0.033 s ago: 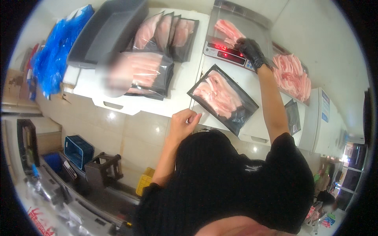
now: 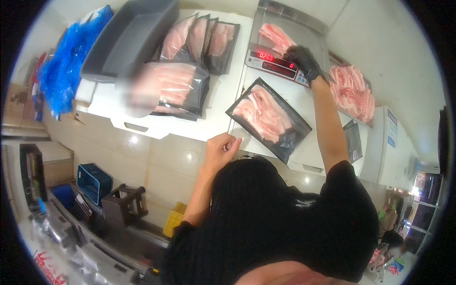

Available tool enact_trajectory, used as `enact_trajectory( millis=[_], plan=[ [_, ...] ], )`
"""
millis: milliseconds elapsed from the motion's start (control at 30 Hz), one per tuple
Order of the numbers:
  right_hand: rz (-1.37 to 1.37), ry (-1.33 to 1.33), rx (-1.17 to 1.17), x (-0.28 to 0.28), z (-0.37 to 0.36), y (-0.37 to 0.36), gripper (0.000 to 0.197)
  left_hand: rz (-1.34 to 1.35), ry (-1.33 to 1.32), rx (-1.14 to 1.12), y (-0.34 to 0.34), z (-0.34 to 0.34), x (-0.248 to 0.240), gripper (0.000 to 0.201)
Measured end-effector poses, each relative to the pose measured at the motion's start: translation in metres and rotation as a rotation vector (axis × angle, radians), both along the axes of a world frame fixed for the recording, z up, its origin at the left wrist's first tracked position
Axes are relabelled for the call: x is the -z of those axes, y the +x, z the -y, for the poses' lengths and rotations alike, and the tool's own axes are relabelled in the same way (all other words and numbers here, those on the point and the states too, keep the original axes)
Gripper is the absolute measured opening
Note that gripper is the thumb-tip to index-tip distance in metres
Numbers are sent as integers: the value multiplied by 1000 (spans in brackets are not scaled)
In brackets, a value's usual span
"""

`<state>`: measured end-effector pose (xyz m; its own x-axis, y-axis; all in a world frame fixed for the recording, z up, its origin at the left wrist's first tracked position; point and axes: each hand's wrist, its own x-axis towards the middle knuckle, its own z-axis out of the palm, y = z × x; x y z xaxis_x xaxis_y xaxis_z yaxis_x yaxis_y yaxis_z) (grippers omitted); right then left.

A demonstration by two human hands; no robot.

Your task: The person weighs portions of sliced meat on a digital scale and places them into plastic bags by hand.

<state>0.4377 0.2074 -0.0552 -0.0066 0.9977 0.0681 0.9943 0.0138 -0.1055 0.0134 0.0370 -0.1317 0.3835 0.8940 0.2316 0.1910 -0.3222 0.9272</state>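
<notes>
My right hand [image 2: 304, 61], in a black glove, reaches over the front of a digital scale [image 2: 270, 66]. Its fingers are closed on the near end of some pork belly slices [image 2: 275, 37] lying on the scale's metal pan; the fingertips are partly hidden. Bare and loosely curled, my left hand [image 2: 221, 149] is at the table's front edge with nothing visible in it. Between my hands, a black-backed clear bag [image 2: 293, 142] lies slanted on the white table, with pork slices [image 2: 261, 114] in it.
A tray of sliced pork [image 2: 351, 90] is right of the scale, with another black pouch [image 2: 352, 140] nearer. Several packed meat bags [image 2: 194, 90] lie at left beside a grey tub [image 2: 128, 38]. Blue plastic [image 2: 71, 66] hangs far left. Crates [image 2: 95, 183] stand below.
The red digits on the scale's display have changed. My left hand has shifted very slightly; the right hand and the meat stay nearly in place.
</notes>
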Motion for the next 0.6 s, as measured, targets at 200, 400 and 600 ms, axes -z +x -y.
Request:
enact_trajectory(
  millis=[200,400,600],
  plan=[
    [-925,68,162,6,25,61,29,-98,-88,31,-17,10,17,24],
    [-1269,325,146,-11,114,27,36,366,-609,196,43,-2,10,26],
    [-672,330,-51,-46,208,-79,42,742,-617,208,167,-12,-57,28]
  ],
)
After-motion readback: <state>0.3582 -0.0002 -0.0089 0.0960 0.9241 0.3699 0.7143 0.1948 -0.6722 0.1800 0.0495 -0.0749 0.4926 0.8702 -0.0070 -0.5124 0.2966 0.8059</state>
